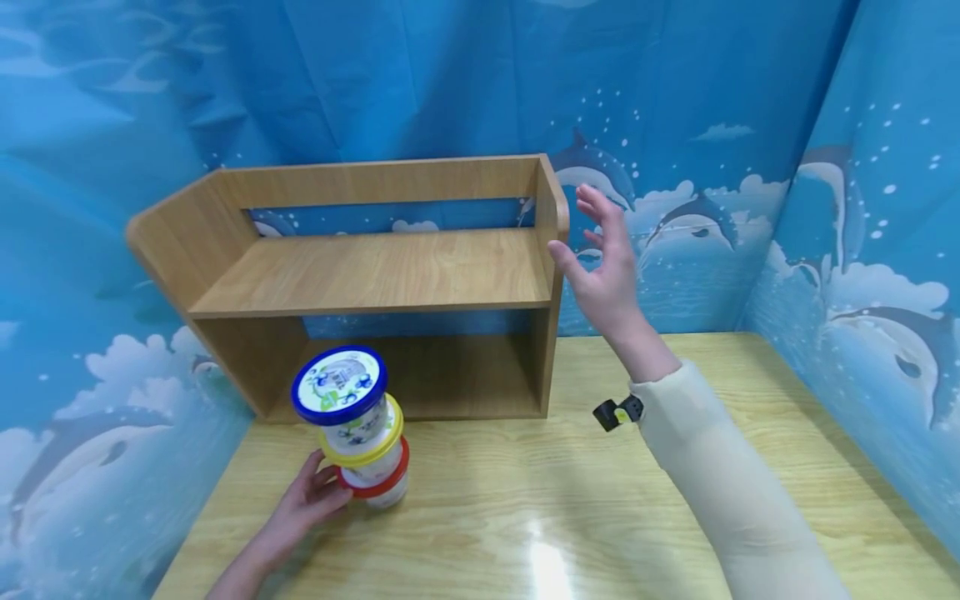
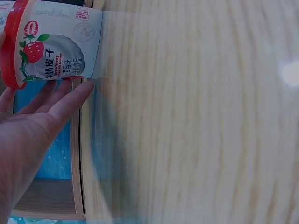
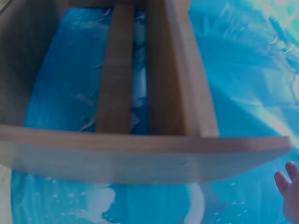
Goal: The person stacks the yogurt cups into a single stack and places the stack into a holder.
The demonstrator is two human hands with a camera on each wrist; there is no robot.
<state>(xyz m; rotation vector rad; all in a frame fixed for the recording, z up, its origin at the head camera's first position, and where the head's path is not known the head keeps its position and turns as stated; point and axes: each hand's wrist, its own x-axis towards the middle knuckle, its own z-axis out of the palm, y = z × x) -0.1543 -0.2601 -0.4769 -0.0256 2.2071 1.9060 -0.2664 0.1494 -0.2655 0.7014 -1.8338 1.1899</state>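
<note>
Three white tubs stand stacked in front of the shelf's left part in the head view. On top is a blue-lidded tub (image 1: 341, 387) with blueberry pictures, above a yellow-lidded tub (image 1: 362, 450). The lowest, a red-lidded tub (image 2: 60, 42), shows strawberries in the left wrist view. My left hand (image 1: 300, 504) holds this lowest tub from the left, thumb at its red lid and fingers reaching behind it. My right hand (image 1: 609, 271) is raised beside the shelf's right side panel, thumb and fingers spread apart and holding nothing; only some fingertips (image 3: 292, 175) show in the right wrist view.
A two-level wooden shelf (image 1: 375, 271) stands at the back of the light wooden table (image 1: 480, 500). Behind and beside it hangs a blue dolphin-printed sheet (image 1: 450, 75). A small black device (image 1: 618, 412) sits at my right cuff.
</note>
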